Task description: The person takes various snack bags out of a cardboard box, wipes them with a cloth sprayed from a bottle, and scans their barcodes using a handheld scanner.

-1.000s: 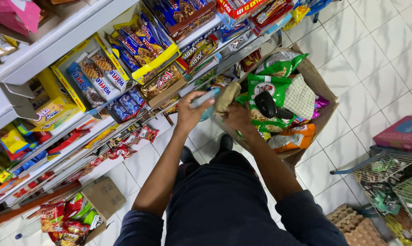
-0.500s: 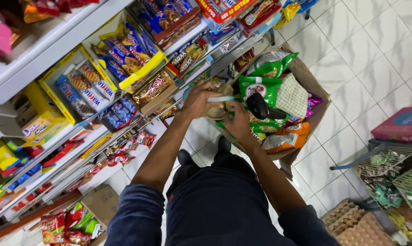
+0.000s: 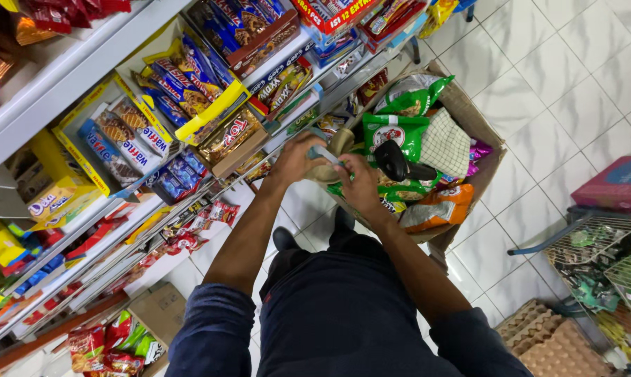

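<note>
Our left hand [image 3: 296, 159] and right hand [image 3: 357, 183] close their fingers on a small pale packet [image 3: 324, 153], held between them just above the near edge of the box [image 3: 479, 132]. Both forearms extend forward, elbows bent, sleeves pushed up. The packet is mostly covered by the fingers; we cannot tell its kind. The box holds green bags [image 3: 393, 131] and an orange bag [image 3: 441, 207]. Shelves [image 3: 64, 77] run on the left.

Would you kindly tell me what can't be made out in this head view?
- Small pale item between the left hand and right hand: mostly covered by fingers, kind unclear.
- Cardboard box: lower contents buried under green bags.
- Egg trays: cut off by the bottom edge.
</note>
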